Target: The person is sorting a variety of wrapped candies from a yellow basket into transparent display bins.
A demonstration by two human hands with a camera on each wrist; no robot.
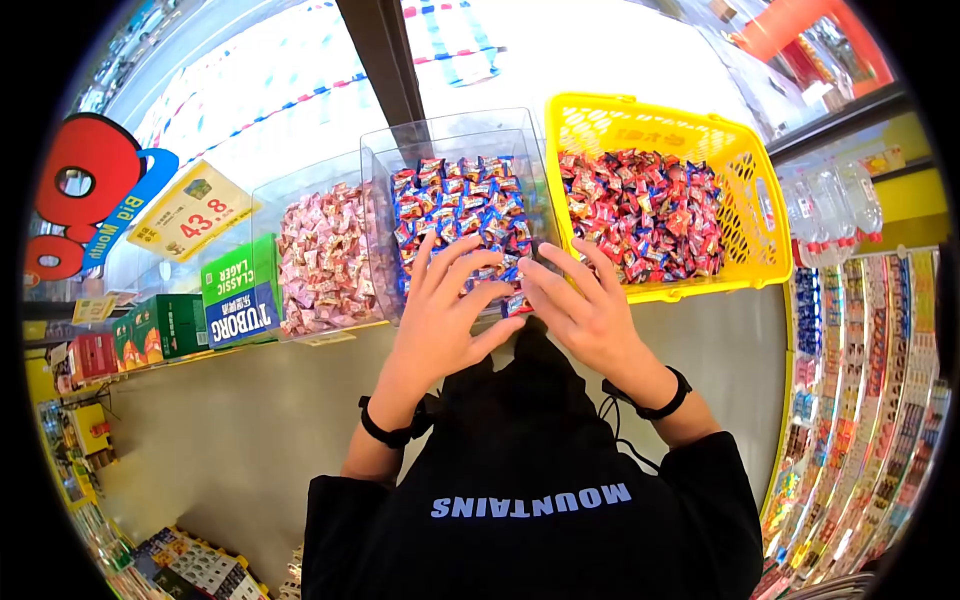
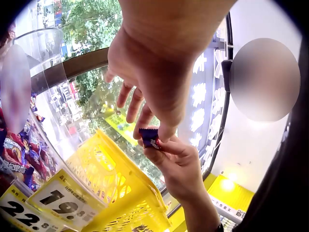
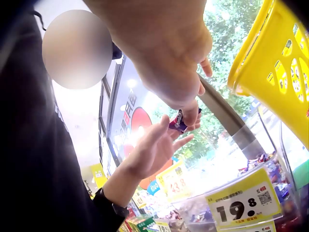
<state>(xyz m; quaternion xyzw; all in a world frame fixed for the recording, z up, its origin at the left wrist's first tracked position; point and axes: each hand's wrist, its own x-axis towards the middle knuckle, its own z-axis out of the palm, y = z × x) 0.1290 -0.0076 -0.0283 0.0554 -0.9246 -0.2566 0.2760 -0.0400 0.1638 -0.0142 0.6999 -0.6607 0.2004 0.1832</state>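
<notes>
Candy [image 2: 150, 139] between both hands, above front of clear bin [image 1: 450, 140]. On my left-wrist feed, crimped dark end points up, long axis near upright, slight lean; right-wrist feed, axis slants low left to high right. Right hand [image 1: 590, 315] pinches candy. Left hand [image 1: 440, 325] fanned wide, thumb close by; whether gripping, I cannot tell.

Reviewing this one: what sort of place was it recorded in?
Most likely a small shop or supermarket. Wrapped sweets fill clear bins by the window, a large yellow price sign reads 43.8, and rows of packaged goods line one side.
</notes>
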